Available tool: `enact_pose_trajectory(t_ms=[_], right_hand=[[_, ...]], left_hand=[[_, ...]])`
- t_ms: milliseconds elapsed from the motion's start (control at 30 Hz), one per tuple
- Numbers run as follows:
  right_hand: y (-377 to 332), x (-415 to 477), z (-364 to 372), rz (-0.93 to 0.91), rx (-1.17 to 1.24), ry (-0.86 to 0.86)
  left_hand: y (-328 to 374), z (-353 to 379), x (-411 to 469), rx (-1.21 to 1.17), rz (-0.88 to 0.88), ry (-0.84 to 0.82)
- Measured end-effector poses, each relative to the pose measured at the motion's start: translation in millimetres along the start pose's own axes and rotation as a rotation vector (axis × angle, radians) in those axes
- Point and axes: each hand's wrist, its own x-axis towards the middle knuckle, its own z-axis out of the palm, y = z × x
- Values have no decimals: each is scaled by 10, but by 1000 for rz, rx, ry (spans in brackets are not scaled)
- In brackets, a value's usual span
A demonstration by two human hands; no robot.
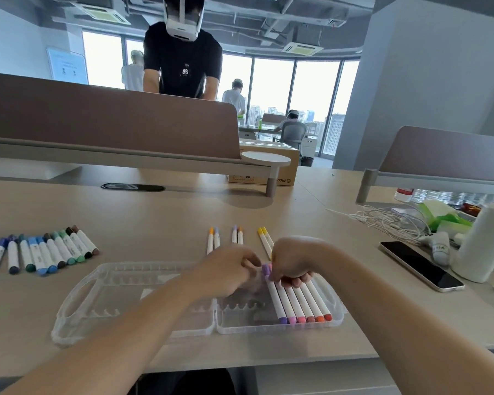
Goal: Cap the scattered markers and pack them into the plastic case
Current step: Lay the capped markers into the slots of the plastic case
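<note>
A clear plastic case (pixel 77 295) lies open on the worktop (pixel 154 218). Its 3 o'clock half holds the packed markers (pixel 300 303), six white barrels capped purple through pink to red. The right hand (pixel 293 259) is clenched over their upper ends. The left hand (pixel 226 273) curls beside the purple marker (pixel 275 300), but blur hides whether it grips it. Blue and green markers (pixel 40 252) lie at 9 o'clock, and yellow and orange pairs (pixel 237 236) at 12.

Two arms reach in from the bottom edge. The left forearm (pixel 131 332) and the right forearm (pixel 397 303) are bare along their whole visible length, with no sleeve reaching them. The left hand (pixel 228 273) and right hand (pixel 293 262) are bare as well. Between the forearms, low in the view, dark clothing (pixel 183 380) covers the lap.
</note>
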Motion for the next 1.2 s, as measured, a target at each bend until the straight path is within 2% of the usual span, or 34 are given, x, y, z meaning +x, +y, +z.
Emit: enact_pose_trajectory(t_ms=[167,300,467,667,867,967,1200], right_hand=[[-270,313,-120,-44,29,331],[-477,655,-171,-58,123,453],[-717,922,-213,-42,73,529],[-988,1057,-239,-11,-42,416],[-1176,1167,-291,68,-215,105],[-1209,1173,-291,71,-248,13],[-979,568,-365,-50,-164,107]], left_hand=[[-235,-308,98,-67,-77,204],[-377,-510,209,-62,-95,275],[-495,-571,340,-60,-118,269],[-640,-580,377,-53,-157,262],[-685,-603,343,-38,-176,266],[-681,-607,278,-40,-184,269],[-535,-565,70,-61,-177,273]])
